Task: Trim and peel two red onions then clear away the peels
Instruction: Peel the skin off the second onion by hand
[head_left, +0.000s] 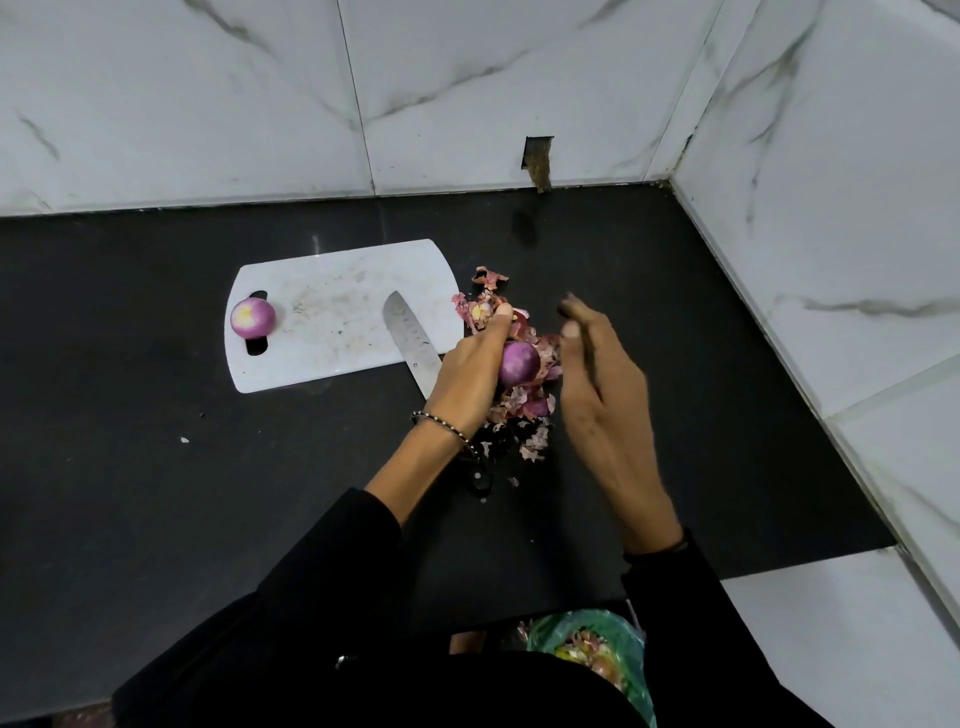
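One peeled red onion (253, 318) sits at the left end of the white cutting board (332, 317), over its handle slot. My left hand (470, 371) grips a second peeled onion (518, 364) just right of the board, above a heap of purple peels (519, 400) on the black counter. My right hand (602, 395) hovers beside the heap with straight, blurred fingers and holds nothing. A knife (413, 343) lies with its blade across the board's right edge; my left wrist hides most of its handle.
The black counter (156, 467) meets marble-tiled walls at the back and right. Below the counter's front edge hangs a green bag (597, 649) with peels inside. More scraps (488, 278) lie behind the heap.
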